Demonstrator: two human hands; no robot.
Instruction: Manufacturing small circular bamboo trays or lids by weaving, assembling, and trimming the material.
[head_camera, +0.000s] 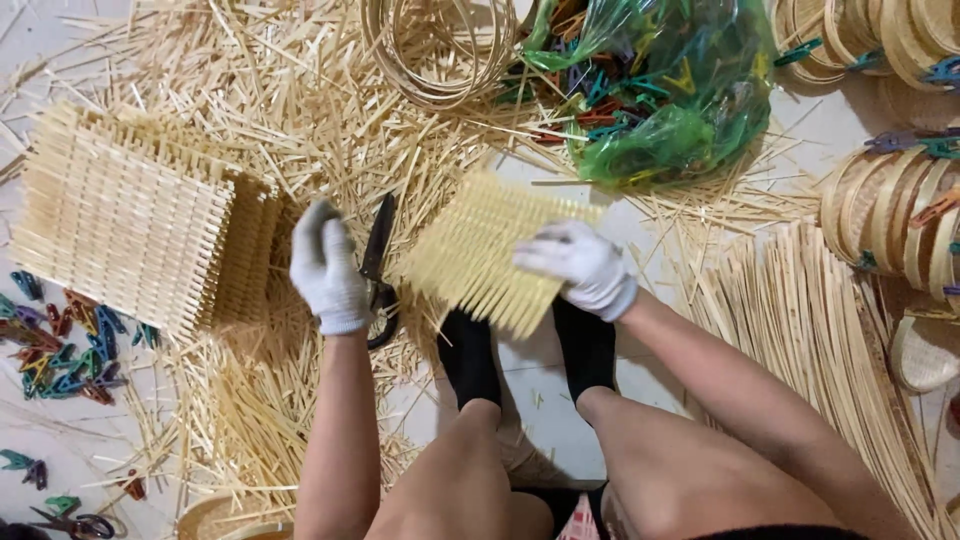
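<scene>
Between the person's knees, the right hand (580, 265), gloved, lies spread on a small woven bamboo mat (490, 250), pinning it flat rather than gripping it. Just left of that mat the left hand (328, 275) is closed round black shears (378, 270), blades pointing away. It looks like trimming work; the blades would next need lining up along the mat's ragged edge.
</scene>
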